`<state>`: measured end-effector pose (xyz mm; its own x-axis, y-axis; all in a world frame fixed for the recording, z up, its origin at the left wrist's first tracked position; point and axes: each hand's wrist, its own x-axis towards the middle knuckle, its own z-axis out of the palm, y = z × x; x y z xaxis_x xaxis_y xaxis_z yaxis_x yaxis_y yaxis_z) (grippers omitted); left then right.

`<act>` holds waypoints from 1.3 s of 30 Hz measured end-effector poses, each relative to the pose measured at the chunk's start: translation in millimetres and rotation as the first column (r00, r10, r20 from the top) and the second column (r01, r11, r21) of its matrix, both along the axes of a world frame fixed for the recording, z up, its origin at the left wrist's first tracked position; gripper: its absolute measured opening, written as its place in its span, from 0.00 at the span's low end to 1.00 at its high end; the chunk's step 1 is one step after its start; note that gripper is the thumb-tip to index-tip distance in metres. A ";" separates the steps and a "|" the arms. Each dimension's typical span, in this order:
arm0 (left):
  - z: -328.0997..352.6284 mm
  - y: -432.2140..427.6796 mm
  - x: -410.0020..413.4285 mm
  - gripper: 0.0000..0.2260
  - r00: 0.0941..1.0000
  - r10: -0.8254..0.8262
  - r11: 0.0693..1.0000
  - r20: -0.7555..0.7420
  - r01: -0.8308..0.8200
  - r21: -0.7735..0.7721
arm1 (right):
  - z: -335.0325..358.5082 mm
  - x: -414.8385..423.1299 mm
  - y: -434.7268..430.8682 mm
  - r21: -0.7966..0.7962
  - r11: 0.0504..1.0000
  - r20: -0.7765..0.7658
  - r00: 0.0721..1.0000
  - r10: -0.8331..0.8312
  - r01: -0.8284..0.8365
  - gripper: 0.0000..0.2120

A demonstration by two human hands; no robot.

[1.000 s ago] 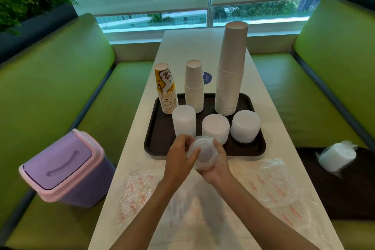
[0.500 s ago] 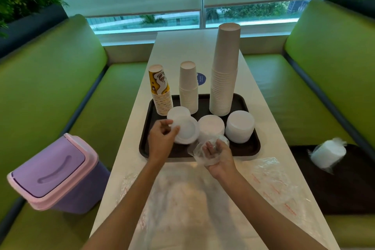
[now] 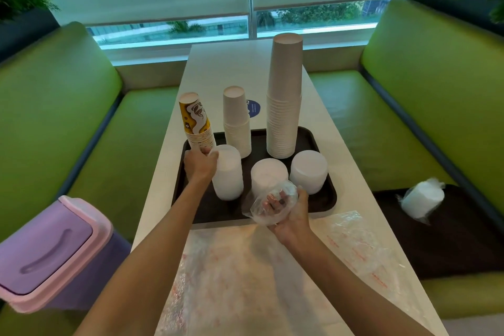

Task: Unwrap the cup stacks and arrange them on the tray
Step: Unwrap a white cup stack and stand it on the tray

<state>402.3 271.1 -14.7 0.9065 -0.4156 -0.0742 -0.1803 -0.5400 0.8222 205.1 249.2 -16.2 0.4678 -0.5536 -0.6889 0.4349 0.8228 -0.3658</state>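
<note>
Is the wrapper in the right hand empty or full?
Empty: the wrapper is crumpled in the right hand, whose fingers show through the clear plastic; no stack inside.

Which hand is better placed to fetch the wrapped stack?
Right, probably: the right hand is nearer the wrapped stack, though it must first drop the wrapper it grips. The left hand holds a lid stack.

A long white table (image 3: 223, 63) runs up the middle of the frame toward the window. A dark tray (image 3: 207, 209) lies across it at centre, and a round blue sticker (image 3: 255, 109) shows just beyond. Flattened clear plastic wrappers (image 3: 240, 275) with red print cover its lower end.
</note>
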 end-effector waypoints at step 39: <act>0.9 14.6 -24.6 0.38 0.732 -0.449 0.892 0.512 0.338 0.300 | -9.8 -5.8 -6.6 -0.033 0.998 -0.040 0.998 0.045 -0.046 0.19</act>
